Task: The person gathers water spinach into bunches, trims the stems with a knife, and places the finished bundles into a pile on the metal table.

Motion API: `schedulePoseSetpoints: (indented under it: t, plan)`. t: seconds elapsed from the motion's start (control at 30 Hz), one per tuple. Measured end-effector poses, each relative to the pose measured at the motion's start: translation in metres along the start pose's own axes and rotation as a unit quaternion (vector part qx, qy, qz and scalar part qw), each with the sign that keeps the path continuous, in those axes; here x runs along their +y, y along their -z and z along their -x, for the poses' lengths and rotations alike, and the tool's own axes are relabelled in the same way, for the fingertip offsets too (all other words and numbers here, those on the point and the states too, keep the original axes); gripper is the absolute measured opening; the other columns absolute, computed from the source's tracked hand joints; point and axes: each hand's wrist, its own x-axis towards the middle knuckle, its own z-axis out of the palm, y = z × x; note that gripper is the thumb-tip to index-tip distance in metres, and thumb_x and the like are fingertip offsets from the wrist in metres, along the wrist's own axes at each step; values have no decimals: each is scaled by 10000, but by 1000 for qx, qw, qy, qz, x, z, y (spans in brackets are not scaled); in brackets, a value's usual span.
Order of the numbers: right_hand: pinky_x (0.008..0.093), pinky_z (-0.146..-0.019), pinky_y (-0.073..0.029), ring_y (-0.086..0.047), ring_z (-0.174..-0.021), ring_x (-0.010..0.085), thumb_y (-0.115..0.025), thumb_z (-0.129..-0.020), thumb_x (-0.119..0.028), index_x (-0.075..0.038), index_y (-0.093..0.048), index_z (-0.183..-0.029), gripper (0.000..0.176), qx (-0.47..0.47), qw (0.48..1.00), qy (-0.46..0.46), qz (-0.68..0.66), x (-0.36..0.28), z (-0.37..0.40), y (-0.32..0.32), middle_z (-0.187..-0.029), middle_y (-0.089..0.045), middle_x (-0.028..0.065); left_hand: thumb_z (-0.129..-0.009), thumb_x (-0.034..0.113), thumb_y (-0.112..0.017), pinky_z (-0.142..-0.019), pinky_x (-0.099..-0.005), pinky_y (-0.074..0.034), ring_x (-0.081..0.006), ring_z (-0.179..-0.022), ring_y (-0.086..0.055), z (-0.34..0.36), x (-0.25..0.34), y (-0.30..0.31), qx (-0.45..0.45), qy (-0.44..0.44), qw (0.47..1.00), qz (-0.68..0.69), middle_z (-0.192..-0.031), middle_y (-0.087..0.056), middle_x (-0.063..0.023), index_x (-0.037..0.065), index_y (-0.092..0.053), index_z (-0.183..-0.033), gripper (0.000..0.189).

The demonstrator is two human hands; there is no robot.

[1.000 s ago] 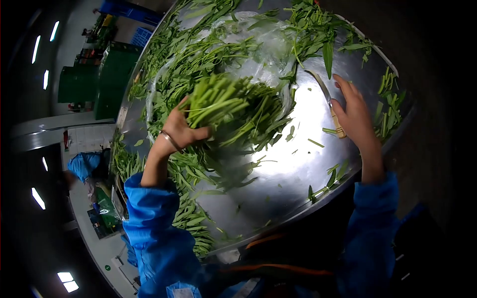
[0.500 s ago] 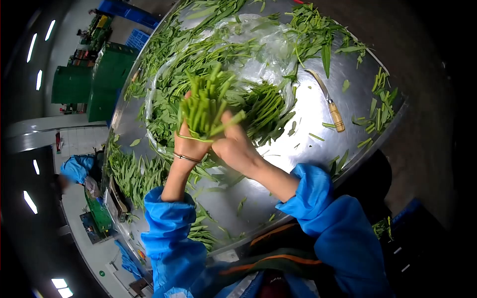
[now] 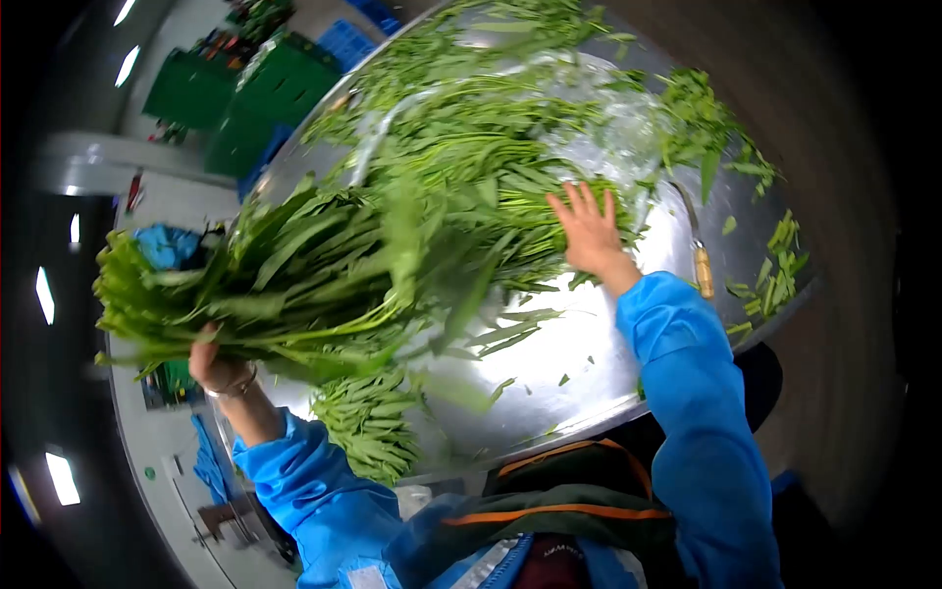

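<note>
My left hand (image 3: 218,367) is closed around a big bundle of long-leaved greens that looks like water spinach (image 3: 285,265), held up over the left side of the table. Its cut stems point left and its leaves trail right, blurred by motion. My right hand (image 3: 592,238) lies with spread fingers on the stems of a loose pile of the same greens (image 3: 451,147). To its right, a curved knife (image 3: 703,270) with a wooden handle rests on the metal table (image 3: 579,358). Another heap of greens (image 3: 368,427) lies near my left forearm.
Clear plastic film (image 3: 613,128) lies crumpled under and beside the pile. Cut stem pieces (image 3: 780,270) are scattered at the table's right edge. Green crates (image 3: 260,103) and a blue crate (image 3: 345,44) stand beyond the far left edge. A person's blue clothing (image 3: 165,245) shows behind the bundle.
My left hand has swung left with the bundle, tipping it from stems-up to lying sideways. The right hand has left the bundle, moved right and spread onto the pile. The view has shifted.
</note>
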Motion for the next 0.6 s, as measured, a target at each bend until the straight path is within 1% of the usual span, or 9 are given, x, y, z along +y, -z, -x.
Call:
schedulePoseSetpoints:
  t: [0.1,0.27,0.3,0.33,0.37,0.4,0.47,0.53,0.6]
  plan:
    - [548,-1083,-13,-105,-1373,296,-610,-635,-84,-214,-256,-1406,859,-66,998,1,8,-2,-5,16,-1479,-155,111,-759,180,-470,-1005,-456,-347,-335,-1188,-432,39,57,-72,7,-141,990,-19,-1316,-415,-185,-5,-373,-1312,592]
    - [508,-1083,-29,-68,-1369,339,-587,-548,21,-156,-210,-1411,958,112,982,31,-150,-23,54,49,-1466,-155,159,-663,171,-648,-877,-369,-449,-254,-1006,-564,59,35,-84,-129,115,977,-122,-1096,-584,-123,-35,-472,-1209,609]
    - [442,-1097,-75,-65,-1375,317,-670,-564,-16,-94,-106,-1427,1034,112,894,167,-400,-26,67,43,-1486,-74,165,-644,163,-684,-835,-342,-465,-221,-955,-577,59,16,-104,-146,188,947,-217,-1053,-602,-107,-24,-495,-1186,604]
    - [397,-1100,-94,-50,-1377,290,-753,-588,-92,-55,18,-1425,1138,88,786,208,-575,-57,90,34,-1497,17,143,-625,154,-720,-794,-316,-482,-188,-903,-590,55,-8,-135,-173,254,900,-309,-1010,-620,-91,-12,-518,-1164,599]
    - [402,-1099,-74,-7,-1378,261,-794,-616,-156,-73,106,-1418,1209,33,752,206,-625,-92,117,51,-1488,83,145,-613,148,-755,-814,-300,-472,-152,-917,-576,52,-52,-159,-261,218,904,-260,-1030,-614,-94,-2,-502,-1171,631]
    - [393,-1096,-74,-63,-1367,258,-768,-679,-148,-51,83,-1413,1129,44,710,180,-679,-122,130,54,-1469,-8,185,-614,148,-766,-816,-315,-474,-166,-914,-577,60,-84,-189,-284,198,902,-259,-1033,-610,-92,-3,-472,-1188,662]
    - [335,-962,-364,-430,-1153,188,-673,-728,31,-95,-99,-1385,882,71,563,-31,-823,-142,134,63,-1267,-404,99,-629,141,-776,-883,-341,-441,-273,-980,-577,84,-155,-211,-338,154,896,-242,-1069,-591,-161,-5,-397,-1243,737]
    - [274,-834,-447,-544,-962,129,-637,-744,55,-41,-298,-1186,566,106,558,-62,-821,-129,136,67,-1076,-530,68,-602,185,-811,-914,-374,-417,-343,-1038,-543,101,-170,-228,-326,47,886,-327,-1138,-547,-216,-9,-325,-1306,877]
    - [272,-836,-447,-540,-953,125,-611,-752,63,-48,-312,-1195,545,164,552,-76,-814,-124,139,54,-1067,-531,55,-560,277,-838,-944,-401,-387,-368,-1113,-488,121,-172,-233,-213,22,934,-286,-1212,-494,-232,-14,-256,-1349,1023]
